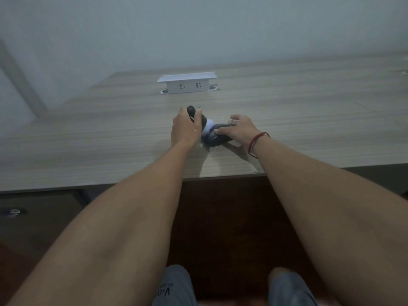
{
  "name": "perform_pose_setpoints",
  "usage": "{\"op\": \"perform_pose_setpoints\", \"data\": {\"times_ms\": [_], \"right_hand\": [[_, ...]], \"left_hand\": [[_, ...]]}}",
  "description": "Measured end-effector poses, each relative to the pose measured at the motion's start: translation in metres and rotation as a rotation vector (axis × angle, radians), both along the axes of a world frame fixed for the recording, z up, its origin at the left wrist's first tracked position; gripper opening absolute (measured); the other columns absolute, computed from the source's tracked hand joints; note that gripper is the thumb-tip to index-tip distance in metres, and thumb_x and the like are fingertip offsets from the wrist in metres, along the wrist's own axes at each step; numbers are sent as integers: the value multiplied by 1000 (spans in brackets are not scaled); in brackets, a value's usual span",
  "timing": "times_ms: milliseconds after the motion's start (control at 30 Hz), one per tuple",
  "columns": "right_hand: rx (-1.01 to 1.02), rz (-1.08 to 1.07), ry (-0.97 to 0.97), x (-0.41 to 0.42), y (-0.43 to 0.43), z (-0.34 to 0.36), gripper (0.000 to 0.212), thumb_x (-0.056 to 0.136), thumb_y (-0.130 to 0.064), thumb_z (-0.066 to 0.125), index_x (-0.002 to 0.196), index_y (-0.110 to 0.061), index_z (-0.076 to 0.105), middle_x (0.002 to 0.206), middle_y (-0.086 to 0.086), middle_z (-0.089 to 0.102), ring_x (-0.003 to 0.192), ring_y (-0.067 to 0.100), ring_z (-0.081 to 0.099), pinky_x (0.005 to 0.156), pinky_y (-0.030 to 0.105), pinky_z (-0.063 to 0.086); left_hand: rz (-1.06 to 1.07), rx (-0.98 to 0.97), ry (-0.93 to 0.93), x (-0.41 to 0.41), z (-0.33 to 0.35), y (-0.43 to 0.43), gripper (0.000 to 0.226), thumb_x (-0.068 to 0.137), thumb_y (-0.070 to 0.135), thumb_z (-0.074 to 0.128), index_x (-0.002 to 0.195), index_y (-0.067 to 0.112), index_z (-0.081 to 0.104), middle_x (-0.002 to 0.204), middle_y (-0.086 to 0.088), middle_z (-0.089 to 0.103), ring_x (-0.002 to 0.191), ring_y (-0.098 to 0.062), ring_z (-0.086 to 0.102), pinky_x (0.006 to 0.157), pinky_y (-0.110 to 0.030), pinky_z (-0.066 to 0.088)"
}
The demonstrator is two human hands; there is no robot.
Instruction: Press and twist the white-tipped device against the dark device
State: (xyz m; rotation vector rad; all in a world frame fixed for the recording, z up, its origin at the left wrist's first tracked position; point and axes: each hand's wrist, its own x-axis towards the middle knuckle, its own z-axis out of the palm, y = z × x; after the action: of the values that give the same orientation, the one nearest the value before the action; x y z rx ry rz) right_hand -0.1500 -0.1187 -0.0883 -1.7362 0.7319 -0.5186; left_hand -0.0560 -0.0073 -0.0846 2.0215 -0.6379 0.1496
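Now left hand [186,127] grips dark bottle [199,117]; right hand [239,129] curled round dark object [215,138] on desk [88,138].

Pale wood-grain desk [309,111] before me, white pop-up socket box [187,83] at its back, plain grey wall [198,29] behind, dim light, dark cabinet [44,217] below.

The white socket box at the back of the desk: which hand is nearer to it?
Left. The left hand, holding a dark object, lies just in front of the white socket box. The right hand is lower and further to the right, on another dark object.
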Motion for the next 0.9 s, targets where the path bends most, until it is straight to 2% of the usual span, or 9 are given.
{"op": "perform_pose_setpoints", "data": {"times_ms": [133, 300, 467, 567, 633, 733, 800, 833, 900], "right_hand": [[-1, 33, 34, 1, 0, 2, 86, 79, -11, 74, 148, -4, 23, 150, 15, 38, 133, 26, 43, 95, 26, 38], [-39, 24, 49, 4, 3, 1, 80, 83, -12, 69, 149, -6, 23, 148, 15, 38, 132, 25, 42, 98, 26, 38], [-55, -65, 25, 4, 5, -5, 82, 78, -21, 74, 146, -7, 28, 146, 13, 40, 130, 26, 44, 103, 31, 41], [-96, -131, 35, 4, 13, -12, 94, 64, -43, 82, 140, -11, 37, 141, 8, 46, 127, 26, 48, 106, 40, 42], [-126, -145, 20, 6, 16, -17, 93, 61, -47, 83, 137, -13, 42, 138, 7, 49, 125, 26, 50, 105, 41, 43], [-89, -110, -16, 5, 17, -14, 82, 73, -31, 80, 141, -10, 38, 143, 9, 46, 129, 25, 46, 106, 33, 40], [-68, -70, 0, 4, 11, -14, 80, 79, -22, 77, 144, -8, 33, 147, 10, 40, 133, 24, 42, 100, 27, 40], [-57, -44, -5, 1, 8, -14, 79, 80, -18, 75, 145, -7, 31, 149, 11, 38, 132, 23, 42, 93, 18, 43], [-9, 16, -30, -2, 7, -13, 76, 84, -9, 70, 147, -6, 28, 149, 13, 36, 122, 18, 43, 64, -1, 43]], "left_hand": [[70, 168, -3, 3, 1, 4, 42, 98, 39, 46, 116, 2, 53, 118, -17, 59, 106, -33, 60, 87, -40, 48], [-6, 11, 11, 2, 4, 4, 43, 96, 39, 47, 112, 0, 56, 113, -19, 62, 103, -33, 60, 88, -40, 51], [88, 172, 23, 2, -4, 13, 41, 98, 37, 46, 115, 1, 54, 118, -18, 60, 106, -36, 60, 87, -41, 49], [54, 16, -11, 2, 2, 13, 41, 97, 38, 47, 110, 0, 55, 113, -18, 62, 101, -34, 60, 87, -40, 50], [42, -64, 6, -3, 4, 9, 41, 97, 39, 46, 108, 1, 56, 111, -16, 62, 97, -30, 60, 85, -37, 50], [37, 50, 34, -4, -4, 10, 40, 96, 39, 48, 112, 3, 55, 115, -17, 62, 104, -34, 61, 91, -45, 52], [72, 155, 3, 0, -5, 13, 39, 97, 39, 47, 113, 4, 54, 116, -17, 61, 104, -34, 61, 90, -46, 52], [68, 159, -25, 2, -5, 15, 40, 97, 40, 47, 112, 4, 55, 115, -16, 61, 103, -33, 61, 89, -45, 52], [16, 65, -54, 2, -2, 13, 41, 96, 41, 48, 107, 3, 57, 109, -16, 63, 99, -32, 61, 86, -42, 52]]}}
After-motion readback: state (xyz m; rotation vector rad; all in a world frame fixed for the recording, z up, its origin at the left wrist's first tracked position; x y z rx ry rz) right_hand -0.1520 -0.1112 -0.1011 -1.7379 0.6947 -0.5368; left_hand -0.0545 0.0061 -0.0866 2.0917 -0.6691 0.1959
